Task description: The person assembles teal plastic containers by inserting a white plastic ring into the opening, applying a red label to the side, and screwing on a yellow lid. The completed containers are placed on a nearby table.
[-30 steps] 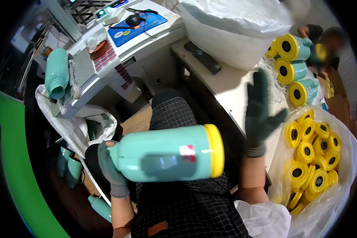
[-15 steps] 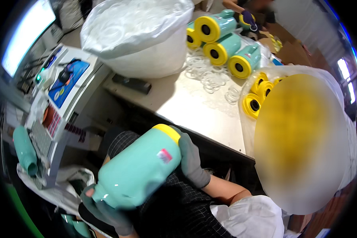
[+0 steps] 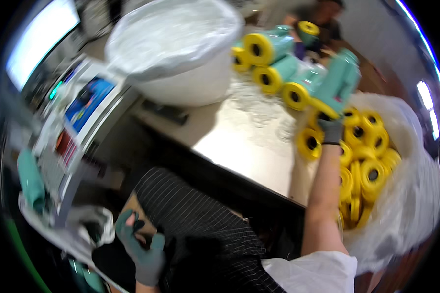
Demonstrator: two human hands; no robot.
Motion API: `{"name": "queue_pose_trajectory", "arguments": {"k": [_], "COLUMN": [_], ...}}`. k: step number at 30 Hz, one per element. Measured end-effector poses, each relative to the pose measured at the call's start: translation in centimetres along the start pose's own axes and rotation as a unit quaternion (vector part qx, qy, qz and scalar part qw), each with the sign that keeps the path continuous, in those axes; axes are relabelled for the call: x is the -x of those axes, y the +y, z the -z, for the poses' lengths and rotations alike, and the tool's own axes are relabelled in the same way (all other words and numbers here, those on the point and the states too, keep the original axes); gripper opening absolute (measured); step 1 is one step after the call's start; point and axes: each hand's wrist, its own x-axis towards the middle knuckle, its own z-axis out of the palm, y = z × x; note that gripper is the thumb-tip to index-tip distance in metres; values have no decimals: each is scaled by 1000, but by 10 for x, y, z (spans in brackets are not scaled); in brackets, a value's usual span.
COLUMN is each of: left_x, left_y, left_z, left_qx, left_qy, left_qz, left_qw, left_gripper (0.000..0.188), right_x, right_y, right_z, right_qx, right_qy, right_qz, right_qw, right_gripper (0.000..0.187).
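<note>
My right hand (image 3: 331,129), in a grey glove, reaches far out to the right and grips a teal thermos jug (image 3: 340,80) by its yellow base. The jug is nearly upright, leaning slightly, above the near end of a group of similar jugs (image 3: 286,66) lying on their sides with yellow ends toward me. Below it, yellow round parts (image 3: 371,173) with black centres fill a clear plastic bag. Over my lap, my left hand (image 3: 144,249), also gloved, is open with curled fingers apart and nothing in it.
A white table (image 3: 249,156) carries loose clear rings (image 3: 259,110) and a big white sack (image 3: 181,85) of translucent pieces. On the left stand a desk with a bright screen (image 3: 41,41) and another teal shell (image 3: 30,178). Across the table, a person (image 3: 318,19) handles a jug.
The jug has gone from both hands over my lap to the right hand alone, up and right beside the other jugs. My left hand has let go of it.
</note>
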Motion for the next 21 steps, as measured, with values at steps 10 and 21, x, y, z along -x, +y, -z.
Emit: {"name": "queue_pose_trajectory", "arguments": {"k": [10, 21], "left_x": [71, 231], "left_y": [-93, -374], "left_z": [114, 277], "left_qx": [-135, -500], "left_qy": [346, 215], "left_qz": [139, 488], "left_qw": [918, 682], "left_gripper": [46, 72], "right_x": [109, 320], "right_y": [-118, -472], "right_z": [-46, -7], "right_qx": [-583, -427], "right_qy": [-77, -534], "right_qz": [-274, 22], "right_qw": [761, 730], "right_gripper": [39, 29]}}
